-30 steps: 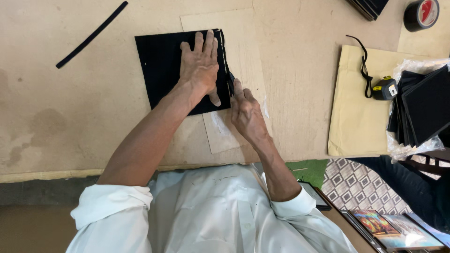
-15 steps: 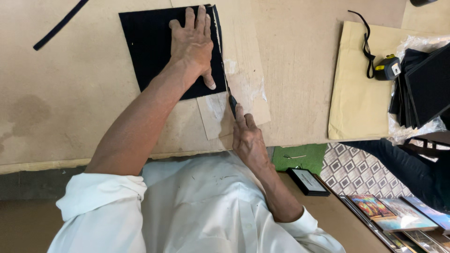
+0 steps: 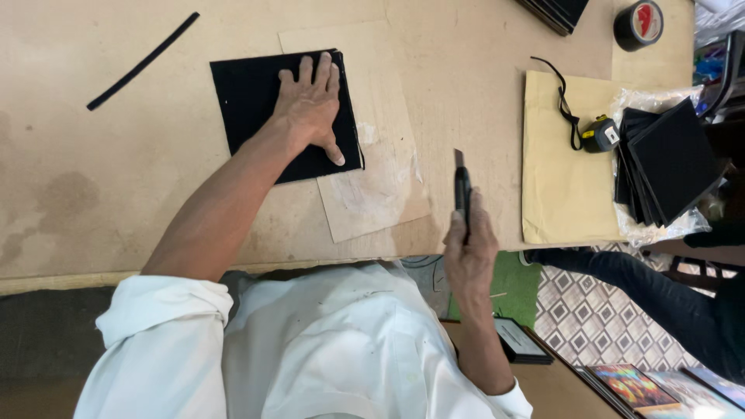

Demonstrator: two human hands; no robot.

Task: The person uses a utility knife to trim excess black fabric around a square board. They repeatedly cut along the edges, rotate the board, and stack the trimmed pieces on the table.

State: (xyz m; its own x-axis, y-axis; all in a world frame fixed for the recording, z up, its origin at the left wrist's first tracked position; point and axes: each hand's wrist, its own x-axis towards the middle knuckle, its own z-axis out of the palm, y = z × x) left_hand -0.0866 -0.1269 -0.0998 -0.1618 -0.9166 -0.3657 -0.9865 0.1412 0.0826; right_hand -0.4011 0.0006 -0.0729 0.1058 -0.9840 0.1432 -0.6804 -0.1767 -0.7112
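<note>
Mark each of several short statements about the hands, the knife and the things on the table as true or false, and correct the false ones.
1. The left hand lies flat on the black square sheet. True.
2. The right hand presses the utility knife against that sheet. False: the knife is held up near the table's front edge, apart from the sheet, blade pointing away from the person.
3. A thin black strip lies on the table to the left of the sheet. True.
4. The tape measure rests on the sheet. False: it sits on the tan envelope, next to a stack of black squares.
5. A roll of black tape is at the table's far right. True.
</note>
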